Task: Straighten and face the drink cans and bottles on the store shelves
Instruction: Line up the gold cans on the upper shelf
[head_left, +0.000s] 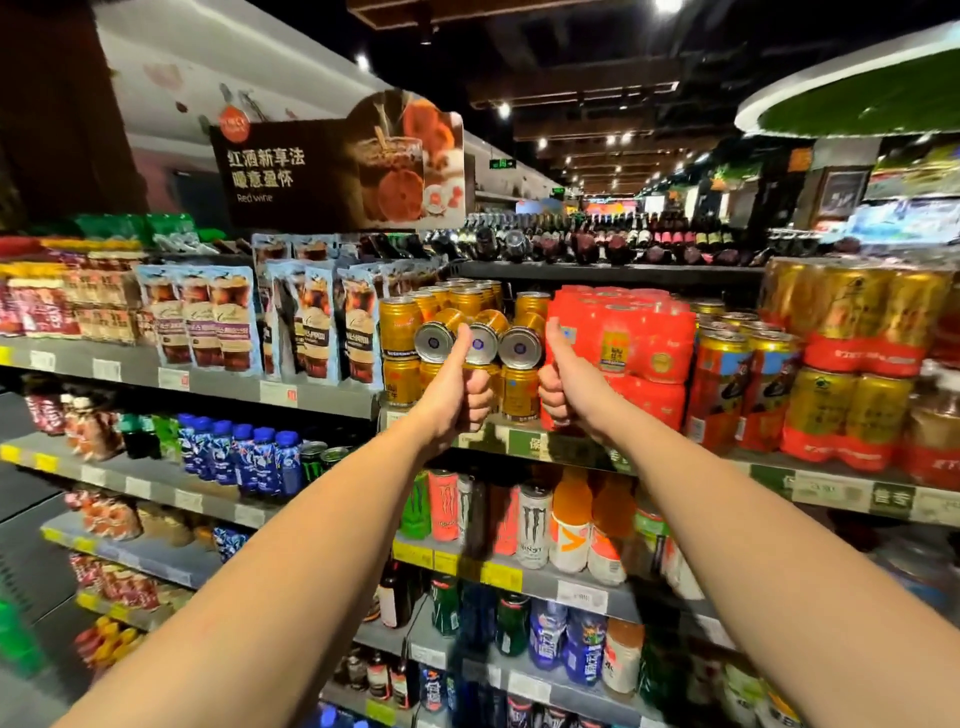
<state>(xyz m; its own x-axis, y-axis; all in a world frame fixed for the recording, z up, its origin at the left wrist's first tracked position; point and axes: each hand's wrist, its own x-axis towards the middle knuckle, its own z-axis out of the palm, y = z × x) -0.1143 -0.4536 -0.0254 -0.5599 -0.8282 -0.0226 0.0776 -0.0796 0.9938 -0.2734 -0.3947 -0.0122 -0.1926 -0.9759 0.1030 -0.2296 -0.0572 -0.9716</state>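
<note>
The shelf (519, 446) holds gold cans (400, 325) stacked upright to show their labels, but three tipped cans (480, 340) lie on top of that stack with their round ends outward, probably the ones that need righting, though the labels are too blurred to be sure. In front of those tipped cans, the left hand (460, 389) and right hand (563, 387) are each clenched with the thumb raised, grasping nothing and apparently touching no can.

The one wide camera sits on my head, facing forward and slightly down toward the drink shelves (545, 447), near them, at my arms' length.
</note>
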